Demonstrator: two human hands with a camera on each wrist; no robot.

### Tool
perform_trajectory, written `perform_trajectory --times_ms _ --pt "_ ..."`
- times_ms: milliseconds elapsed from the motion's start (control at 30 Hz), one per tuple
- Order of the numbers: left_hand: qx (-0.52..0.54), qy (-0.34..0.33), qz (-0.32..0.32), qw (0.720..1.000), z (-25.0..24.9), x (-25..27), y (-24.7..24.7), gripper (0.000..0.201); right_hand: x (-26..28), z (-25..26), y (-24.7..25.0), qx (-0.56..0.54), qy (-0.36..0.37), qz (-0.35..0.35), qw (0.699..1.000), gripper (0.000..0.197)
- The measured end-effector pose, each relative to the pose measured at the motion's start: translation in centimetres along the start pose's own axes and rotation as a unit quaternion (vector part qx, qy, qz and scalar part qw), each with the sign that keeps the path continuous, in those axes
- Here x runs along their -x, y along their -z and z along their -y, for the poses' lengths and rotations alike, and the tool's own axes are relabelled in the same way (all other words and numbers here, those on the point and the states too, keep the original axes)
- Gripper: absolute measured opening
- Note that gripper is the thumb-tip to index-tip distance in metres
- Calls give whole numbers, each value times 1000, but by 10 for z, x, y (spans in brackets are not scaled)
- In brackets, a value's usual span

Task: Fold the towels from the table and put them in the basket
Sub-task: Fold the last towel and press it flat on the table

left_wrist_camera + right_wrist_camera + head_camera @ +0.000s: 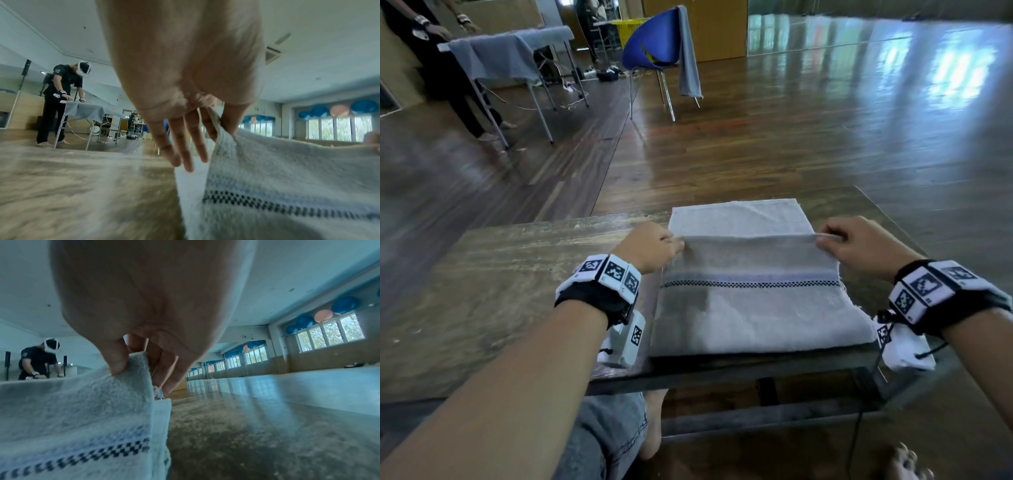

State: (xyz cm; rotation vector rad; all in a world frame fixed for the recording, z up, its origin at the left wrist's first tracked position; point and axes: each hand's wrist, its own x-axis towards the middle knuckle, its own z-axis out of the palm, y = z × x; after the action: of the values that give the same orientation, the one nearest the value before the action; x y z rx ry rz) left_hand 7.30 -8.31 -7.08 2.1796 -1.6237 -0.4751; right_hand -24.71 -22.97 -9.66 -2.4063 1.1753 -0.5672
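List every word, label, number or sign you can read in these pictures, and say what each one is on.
No readable words or numbers in any view.
Left wristband: black-and-white square code patterns, no letters.
Right wristband: the same kind of patterns, no letters.
Towel: a woven checked stripe only, no label showing.
Sign on the far wall: too small and blurred to read.
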Motion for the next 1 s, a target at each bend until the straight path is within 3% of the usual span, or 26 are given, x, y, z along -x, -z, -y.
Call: perform_trajectory --times_ms 33,133,367,433,533,667,733,800,933,1000 --pt "-5 -7 -3 1000 4 1 -4 44 -1 -2 -5 10 -2 18 1000 19" --pt "-52 5 72 996 12 3 -12 41 0 -4 -12 64 -13 136 989 16" --pt "-68 110 254 958 -12 3 6 22 -7 2 20 87 -57 330 938 25" --pt "-61 102 230 966 -16 4 9 19 -9 2 22 53 -48 308 949 29" --pt "-56 82 133 986 -13 -2 10 28 -16 3 15 35 -20 190 981 35" --pt "-46 6 27 999 5 -6 -2 34 -22 2 1 54 6 48 997 19" --pt "-28 -22 35 999 12 -5 -11 32 -23 2 -6 52 18 64 996 16" --pt "-22 -29 73 997 17 -5 -17 31 -24 2 -11 78 26 130 988 16" --pt "-57 5 160 985 15 -17 -8 23 -32 -3 -4 92 -13 259 961 20" --pt "-66 22 198 978 12 -19 -3 25 -35 -4 2 81 -24 272 959 20"
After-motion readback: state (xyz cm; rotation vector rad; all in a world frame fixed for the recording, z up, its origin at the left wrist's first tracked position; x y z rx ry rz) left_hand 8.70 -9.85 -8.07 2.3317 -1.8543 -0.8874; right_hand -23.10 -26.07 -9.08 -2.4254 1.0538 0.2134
